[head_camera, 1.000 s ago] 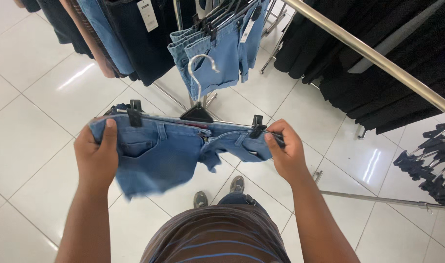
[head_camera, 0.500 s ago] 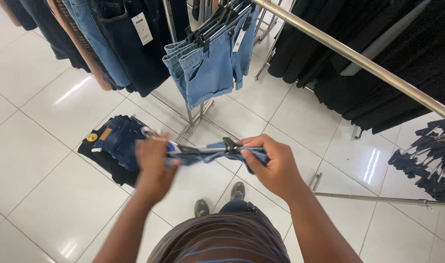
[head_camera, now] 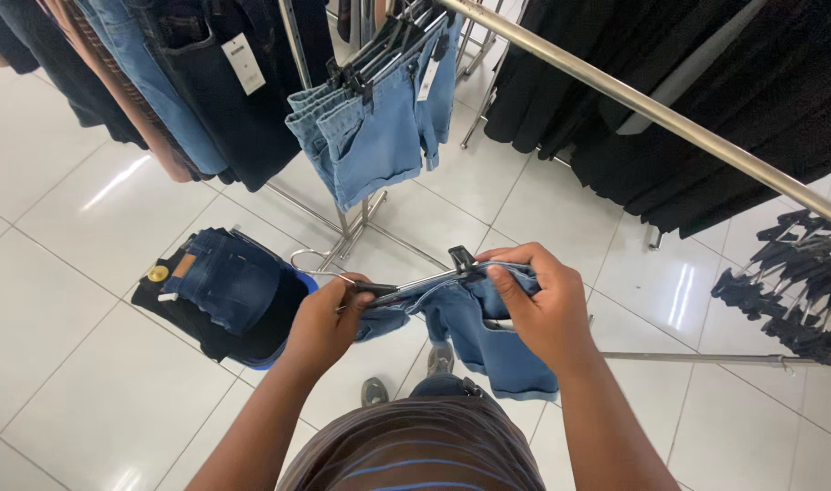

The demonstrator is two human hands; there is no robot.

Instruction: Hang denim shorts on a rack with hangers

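While gripped by 2 hands (left, right), denim shorts, clip hanger

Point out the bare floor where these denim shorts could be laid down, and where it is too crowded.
Bare white tile floor lies left of the folded jeans pile, and more between the metal rail and dark hanging clothes at right. Crowded: under the hanging denim shorts, around the rack's feet, and where both hands grip the shorts.

Glossy white tile floor; clothing racks
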